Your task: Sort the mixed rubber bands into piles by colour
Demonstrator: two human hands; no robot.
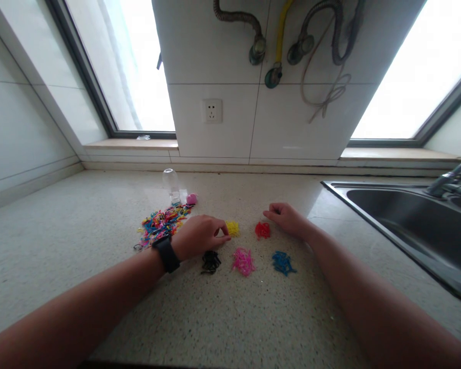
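Direct crossing between my left hand (200,234) and right hand (287,219): obstructed by the yellow pile (233,229) and red pile (263,230). Rear route: bare countertop (234,192) beyond both piles, bounded by the wall (215,141). Front gap: between the pink pile (243,262) and blue pile (283,262). Left obstacles: mixed pile (162,224), clear bottle (170,180).

Both arms (111,287) stretch forward, left hand (202,234) curving thumb toward fingers, right hand (286,218) curled.

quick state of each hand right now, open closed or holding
Left hand: half-curled beside the yellow pile; whether it holds anything cannot be told.
Right hand: curled closed near the red pile, nothing visibly held.
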